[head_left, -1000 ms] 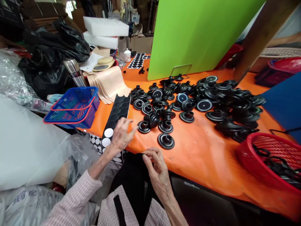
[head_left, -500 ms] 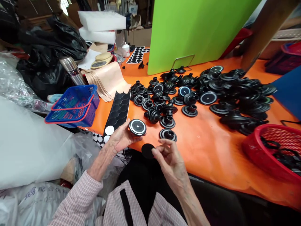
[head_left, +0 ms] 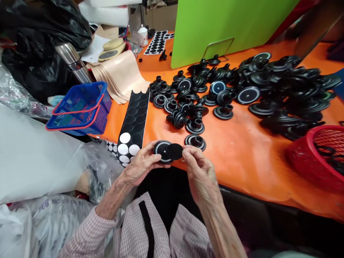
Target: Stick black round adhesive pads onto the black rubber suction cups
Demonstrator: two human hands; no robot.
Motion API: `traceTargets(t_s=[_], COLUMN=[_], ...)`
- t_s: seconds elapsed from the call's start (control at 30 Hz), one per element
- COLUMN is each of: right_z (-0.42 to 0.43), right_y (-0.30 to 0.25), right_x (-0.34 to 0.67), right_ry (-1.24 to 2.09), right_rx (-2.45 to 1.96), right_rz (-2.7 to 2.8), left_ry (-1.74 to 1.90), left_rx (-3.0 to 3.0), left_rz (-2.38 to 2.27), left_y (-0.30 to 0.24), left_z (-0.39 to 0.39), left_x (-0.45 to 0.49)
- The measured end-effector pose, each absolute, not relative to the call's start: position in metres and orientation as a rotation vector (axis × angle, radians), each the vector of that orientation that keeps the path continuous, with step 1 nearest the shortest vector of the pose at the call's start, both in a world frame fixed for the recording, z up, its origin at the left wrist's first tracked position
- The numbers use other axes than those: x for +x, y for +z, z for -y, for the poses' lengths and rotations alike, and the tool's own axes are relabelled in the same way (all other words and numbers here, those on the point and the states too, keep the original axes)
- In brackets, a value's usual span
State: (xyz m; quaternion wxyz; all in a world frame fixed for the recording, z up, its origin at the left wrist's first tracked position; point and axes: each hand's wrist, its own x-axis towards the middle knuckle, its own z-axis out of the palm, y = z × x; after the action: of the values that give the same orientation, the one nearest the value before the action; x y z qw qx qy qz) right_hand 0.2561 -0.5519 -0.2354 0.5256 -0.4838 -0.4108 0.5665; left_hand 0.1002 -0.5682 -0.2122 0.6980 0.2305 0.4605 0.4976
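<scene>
My left hand (head_left: 145, 159) grips a round black plastic base (head_left: 159, 152), its flat face with a pale ring turned up. Between the thumb and fingers of my right hand (head_left: 200, 163) is a thin black round sticker (head_left: 175, 152), pinched by its right edge. The sticker overlaps the right part of the base's face; whether they touch, I cannot tell. Just beyond lies another black base (head_left: 195, 142), stem up, on the orange table. A sheet of black round stickers (head_left: 136, 111) with white bared circles at its near end lies left of the bases.
Many black bases (head_left: 290, 86) are heaped across the orange tabletop (head_left: 236, 150). A blue basket (head_left: 80, 107) stands at left by a steel flask (head_left: 73, 62). At right is a red basket (head_left: 303, 154) holding black rings. A green board (head_left: 225, 28) rises behind.
My right hand has raised the round sticker up and over the base's face. My left thumb has come onto the base's face. The view has tilted down slightly.
</scene>
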Motion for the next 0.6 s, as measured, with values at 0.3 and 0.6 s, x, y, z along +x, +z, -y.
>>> traceTargets(t_s=[0.3, 0.6], right_z=[0.563, 0.564], right_y=[-0.243, -0.241], right_x=[0.237, 0.232], right_ry=[1.33, 1.303], right_rx=[-1.175, -1.219], right_rz=[0.941, 0.94], left_ry=[1.122, 1.128], left_rx=[0.565, 0.575], left_rz=[-1.031, -1.068], left_y=[-0.211, -0.213], left_z=[0.574, 0.575], left_x=[0.103, 0.104])
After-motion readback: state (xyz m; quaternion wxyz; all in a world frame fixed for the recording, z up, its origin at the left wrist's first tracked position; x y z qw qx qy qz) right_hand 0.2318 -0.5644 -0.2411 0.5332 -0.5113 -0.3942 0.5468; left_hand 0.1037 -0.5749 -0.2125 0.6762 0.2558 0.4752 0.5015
